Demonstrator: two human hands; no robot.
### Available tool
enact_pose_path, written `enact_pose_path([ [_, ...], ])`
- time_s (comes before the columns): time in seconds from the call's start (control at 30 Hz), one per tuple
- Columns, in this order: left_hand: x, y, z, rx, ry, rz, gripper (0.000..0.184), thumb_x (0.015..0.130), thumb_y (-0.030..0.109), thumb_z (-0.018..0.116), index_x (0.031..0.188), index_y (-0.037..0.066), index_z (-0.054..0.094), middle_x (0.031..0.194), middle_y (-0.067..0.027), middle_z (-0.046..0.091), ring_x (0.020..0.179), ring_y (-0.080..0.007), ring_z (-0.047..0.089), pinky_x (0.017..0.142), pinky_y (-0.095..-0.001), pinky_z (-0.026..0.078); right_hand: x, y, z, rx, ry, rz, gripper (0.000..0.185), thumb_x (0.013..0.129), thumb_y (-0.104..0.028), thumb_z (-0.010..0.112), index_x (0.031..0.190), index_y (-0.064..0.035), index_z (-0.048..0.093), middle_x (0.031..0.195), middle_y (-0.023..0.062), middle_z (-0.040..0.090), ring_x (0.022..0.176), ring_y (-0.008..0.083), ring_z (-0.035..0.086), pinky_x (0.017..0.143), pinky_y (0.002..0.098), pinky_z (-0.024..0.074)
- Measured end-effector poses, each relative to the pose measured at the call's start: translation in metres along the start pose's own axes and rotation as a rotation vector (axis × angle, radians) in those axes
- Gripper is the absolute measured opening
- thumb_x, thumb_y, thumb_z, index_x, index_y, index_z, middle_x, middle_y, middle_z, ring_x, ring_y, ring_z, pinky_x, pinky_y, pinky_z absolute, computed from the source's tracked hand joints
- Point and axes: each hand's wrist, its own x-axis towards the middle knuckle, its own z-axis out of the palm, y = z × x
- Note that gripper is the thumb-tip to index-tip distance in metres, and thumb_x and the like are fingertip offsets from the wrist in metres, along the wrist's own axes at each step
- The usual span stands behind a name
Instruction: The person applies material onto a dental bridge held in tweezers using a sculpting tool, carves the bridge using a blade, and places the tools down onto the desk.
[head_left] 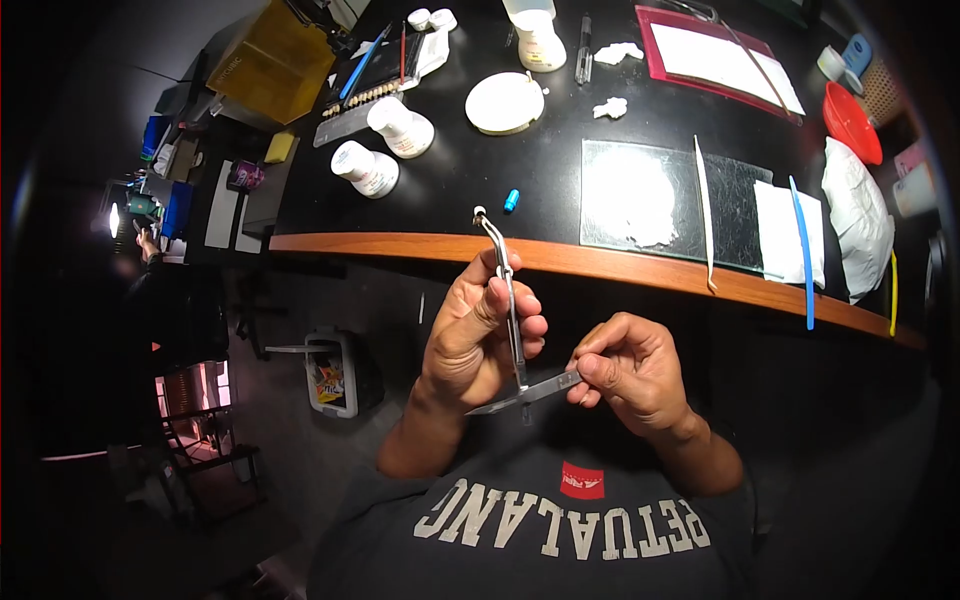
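My left hand (478, 330) is closed around a slim metal dental caliper (515, 335), its bent jaws pointing toward the table. At the jaw tips sits a small whitish, tooth-like piece (480, 212). Across the caliper's lower end lies a flat, tapering metal strip (535, 391) that looks like its scale. My right hand (630, 370) pinches the right end of this strip between thumb and fingers. Whether the strip is joined to the caliper I cannot tell. A small blue capsule-like piece (512, 200) rests on the table just beyond the jaws.
Wooden edging (400, 249) borders the black table. White bottles (364, 170) and a round white dish (505, 103) stand behind my hands. To the right lie a glass slab (600, 220), a white instrument (705, 210) and a blue stick (803, 250). A bin (335, 375) stands below left.
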Motion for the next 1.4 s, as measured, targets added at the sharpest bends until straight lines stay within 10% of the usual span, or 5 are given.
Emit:
enact_pose_path([
  [0.23, -0.003, 0.005, -0.001, 0.103, 0.055, 0.004, 0.029, 0.108, 0.02, 0.062, 0.131, 0.006, 0.052, 0.098, -0.0137, 0.075, 0.086, -0.0232, 0.079, 0.071, -0.035, 0.069, -0.01, -0.005, -0.017, 0.058, -0.019, -0.041, 0.005, 0.101, 0.002, 0.066, 0.105, 0.0039, 0.063, 0.098, 0.0191, 0.072, 0.082, 0.0208, 0.078, 0.067, 0.0244, 0.0647],
  [0.47, -0.008, -0.005, 0.028, 0.962, 0.346, 0.209, 0.025, 0.1, 0.004, 0.07, 0.118, -0.004, 0.055, 0.084, -0.0159, 0.074, 0.077, -0.0236, 0.079, 0.067, -0.0336, 0.069, -0.032, -0.041, -0.005, -0.142, 0.098, -0.266, 0.005, 0.1, 0.005, 0.062, 0.104, 0.0042, 0.059, 0.094, 0.0215, 0.068, 0.076, 0.0205, 0.076, 0.061, 0.0233, 0.0613],
  [0.87, -0.013, -0.005, 0.032, 1.116, 0.358, 0.232, 0.021, 0.094, -0.008, 0.07, 0.111, -0.006, 0.057, 0.082, -0.0135, 0.073, 0.078, -0.0189, 0.078, 0.07, -0.03, 0.069, -0.061, -0.113, -0.033, -0.86, 0.452, -0.581, 0.024, 0.092, 0.01, 0.054, 0.114, 0.0055, 0.06, 0.114, 0.0171, 0.058, 0.088, 0.0203, 0.073, 0.077, 0.0272, 0.0611],
  [1.4, -0.015, 0.002, 0.026, 1.326, 0.318, 0.326, 0.014, 0.092, -0.006, 0.073, 0.102, -0.007, 0.063, 0.073, -0.008, 0.072, 0.062, -0.009, 0.072, 0.056, -0.021, 0.061, -0.055, -0.135, -0.037, -1.376, 0.613, -0.619, 0.028, 0.093, 0.011, 0.053, 0.112, 0.0076, 0.073, 0.102, 0.0088, 0.06, 0.079, 0.0095, 0.057, 0.065, 0.0215, 0.0425],
])
